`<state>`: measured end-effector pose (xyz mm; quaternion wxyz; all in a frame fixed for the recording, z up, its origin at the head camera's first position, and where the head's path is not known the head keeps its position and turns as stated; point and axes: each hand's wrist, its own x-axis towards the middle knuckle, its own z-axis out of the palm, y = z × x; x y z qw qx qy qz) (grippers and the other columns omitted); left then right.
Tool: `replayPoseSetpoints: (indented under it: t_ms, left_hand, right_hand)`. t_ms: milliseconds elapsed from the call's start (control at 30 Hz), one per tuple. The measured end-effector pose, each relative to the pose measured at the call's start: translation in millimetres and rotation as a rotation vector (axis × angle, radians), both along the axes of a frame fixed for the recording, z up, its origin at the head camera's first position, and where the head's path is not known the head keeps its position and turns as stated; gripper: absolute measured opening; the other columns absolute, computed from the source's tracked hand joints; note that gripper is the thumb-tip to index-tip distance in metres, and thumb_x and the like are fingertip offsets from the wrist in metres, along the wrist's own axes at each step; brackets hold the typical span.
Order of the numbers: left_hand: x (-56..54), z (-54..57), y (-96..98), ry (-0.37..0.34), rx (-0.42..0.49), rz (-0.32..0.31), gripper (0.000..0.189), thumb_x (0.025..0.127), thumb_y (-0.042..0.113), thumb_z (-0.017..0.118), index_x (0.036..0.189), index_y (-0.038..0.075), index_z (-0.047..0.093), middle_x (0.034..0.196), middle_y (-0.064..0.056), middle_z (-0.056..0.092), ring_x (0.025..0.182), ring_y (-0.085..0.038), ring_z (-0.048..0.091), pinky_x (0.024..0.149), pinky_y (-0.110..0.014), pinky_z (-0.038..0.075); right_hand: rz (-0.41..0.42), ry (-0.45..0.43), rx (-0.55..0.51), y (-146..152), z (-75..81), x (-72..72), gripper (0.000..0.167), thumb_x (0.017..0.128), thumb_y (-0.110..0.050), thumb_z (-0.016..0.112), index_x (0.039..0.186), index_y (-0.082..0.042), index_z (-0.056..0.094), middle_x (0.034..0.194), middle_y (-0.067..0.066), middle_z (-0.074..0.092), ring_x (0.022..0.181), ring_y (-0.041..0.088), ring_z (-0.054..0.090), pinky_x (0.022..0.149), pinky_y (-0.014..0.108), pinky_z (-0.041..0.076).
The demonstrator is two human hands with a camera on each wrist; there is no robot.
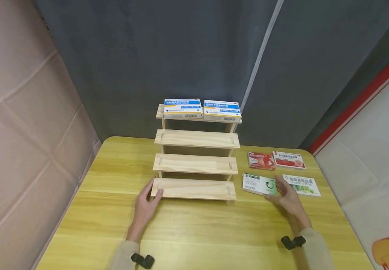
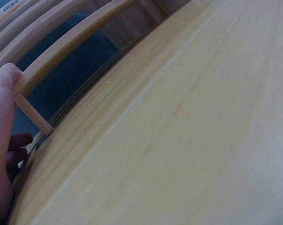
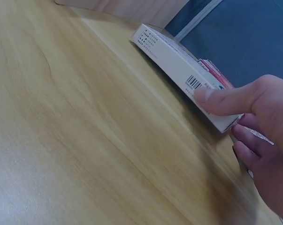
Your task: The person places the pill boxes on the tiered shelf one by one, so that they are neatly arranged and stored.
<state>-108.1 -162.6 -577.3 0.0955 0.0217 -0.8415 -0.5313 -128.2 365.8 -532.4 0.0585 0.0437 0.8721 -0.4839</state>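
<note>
A pale wooden stepped rack stands mid-table. My left hand holds the left end of its lowest step, the thumb over the front corner and the other fingers beside and below, as the left wrist view shows. To the right, my right hand grips the right end of a green-and-white medicine box lying flat. In the right wrist view the thumb presses this box's long side near the barcode, with the fingers around its end. Another white-and-green medicine box lies just right of that hand, partly behind it.
Two blue-and-white medicine boxes lean side by side on the top step. Behind the gripped box lie a red medicine box and a red-and-white one. A dark curtain hangs behind the table.
</note>
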Motion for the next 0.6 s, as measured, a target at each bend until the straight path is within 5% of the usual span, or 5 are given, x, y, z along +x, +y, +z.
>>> replayPoseSetpoints:
  t_ms: [267,400,600]
  left_hand:
    - [0.1,-1.2,-0.3,-0.004,0.005,-0.002,0.066,0.098,0.045,0.066,0.156,0.025,0.041,0.157,-0.012,0.046,0.146,-0.041,0.041,0.120,-0.065,0.029]
    - [0.3,-0.5,-0.4,0.001,0.005,0.001,0.066,0.098,0.045,0.066,0.156,0.025,0.042,0.157,-0.012,0.046,0.145,-0.041,0.041,0.120,-0.066,0.029]
    - [-0.6,-1.9,-0.1,0.016,0.008,-0.002,0.066,0.098,0.043,0.066,0.156,0.022,0.042,0.156,-0.016,0.047,0.145,-0.042,0.042,0.120,-0.065,0.030]
  right_hand:
    - [-0.203,-0.113,-0.225,-2.9,5.6,5.7,0.108,0.079,-0.038,0.087,0.163,-0.032,0.020,0.169,0.009,0.023,0.152,0.035,0.027,0.124,0.061,0.023]
    - [-0.243,-0.050,-0.192,-1.7,7.1,5.2,0.101,0.082,-0.038,0.085,0.162,-0.028,0.025,0.166,0.011,0.030,0.147,0.029,0.036,0.123,0.056,0.030]
    - [-0.215,0.070,-0.040,2.6,6.8,6.2,0.089,0.090,-0.038,0.078,0.160,-0.013,0.030,0.159,0.018,0.041,0.127,0.005,0.048,0.100,0.008,0.045]
